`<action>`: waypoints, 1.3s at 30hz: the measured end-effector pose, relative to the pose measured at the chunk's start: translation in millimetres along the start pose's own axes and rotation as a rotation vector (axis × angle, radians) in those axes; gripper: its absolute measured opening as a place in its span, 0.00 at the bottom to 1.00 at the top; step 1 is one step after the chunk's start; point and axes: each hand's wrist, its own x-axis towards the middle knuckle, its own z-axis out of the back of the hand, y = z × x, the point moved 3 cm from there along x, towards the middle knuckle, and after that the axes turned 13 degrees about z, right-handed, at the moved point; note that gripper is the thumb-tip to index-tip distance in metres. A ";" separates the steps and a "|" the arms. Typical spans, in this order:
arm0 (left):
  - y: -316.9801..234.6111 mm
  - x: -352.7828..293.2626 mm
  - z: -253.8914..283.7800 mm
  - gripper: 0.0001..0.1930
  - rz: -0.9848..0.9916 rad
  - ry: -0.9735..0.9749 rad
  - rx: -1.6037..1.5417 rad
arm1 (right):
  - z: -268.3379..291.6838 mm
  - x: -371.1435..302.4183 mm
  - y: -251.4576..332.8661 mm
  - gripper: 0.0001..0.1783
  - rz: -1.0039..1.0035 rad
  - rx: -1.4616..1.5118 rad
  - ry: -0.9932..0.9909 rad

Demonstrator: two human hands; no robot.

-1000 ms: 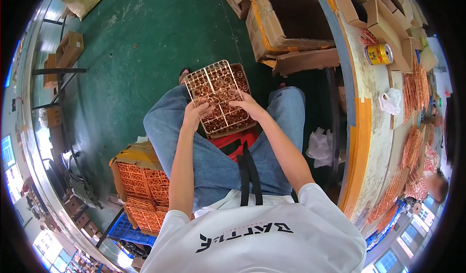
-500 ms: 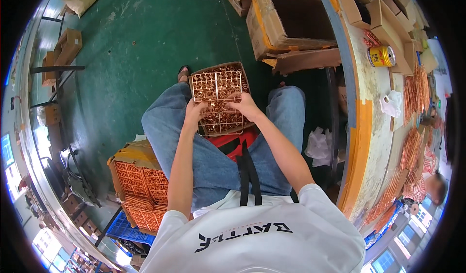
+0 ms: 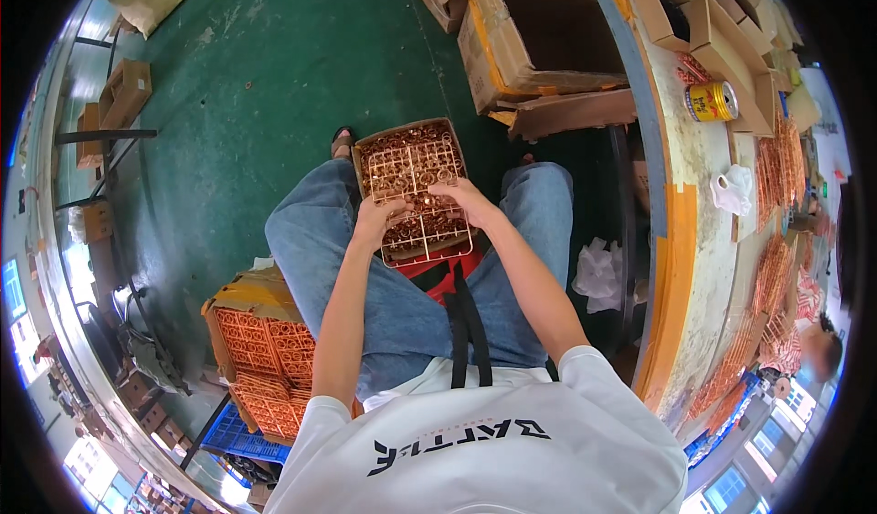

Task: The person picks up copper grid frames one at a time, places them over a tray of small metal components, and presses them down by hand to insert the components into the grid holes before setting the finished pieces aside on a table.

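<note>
- Both forearms reach forward from the lower edge over the person's lap, bare below white short sleeves, and meet above the knees.
- Left hand (image 3: 377, 217) sits at the left edge of a copper-coloured grid frame (image 3: 422, 205), fingers curled and pinching its rim.
- Right hand (image 3: 468, 201) rests on top of the same frame near its middle-right, fingers bent down onto the copper pieces; whether it pinches one piece or only presses cannot be told.
- That frame lies tilted on the lap, its far end overlapping a cardboard box (image 3: 408, 153) filled with loose copper parts, which rests between the knees in blue jeans (image 3: 315, 231).
- Left of the person, an open carton (image 3: 260, 349) holds stacked copper grid frames, set on a blue crate (image 3: 239, 434) on the green floor (image 3: 228, 84).
- On the right, a curved tabletop (image 3: 699, 194) carries a yellow can (image 3: 712, 102) and more copper frames.
</note>
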 end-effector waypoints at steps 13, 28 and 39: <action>8.5 13.8 7.1 0.21 -0.133 -0.320 0.385 | -0.3 -3.0 -8.4 0.11 -0.012 0.130 0.159; -23.2 -6.4 -4.6 0.17 -0.116 -0.031 -0.017 | 22.8 21.9 -39.7 0.16 -0.045 -0.174 0.049; -19.1 -3.3 13.3 0.14 -0.071 0.097 0.002 | 13.7 -6.0 20.9 0.25 0.149 0.161 0.319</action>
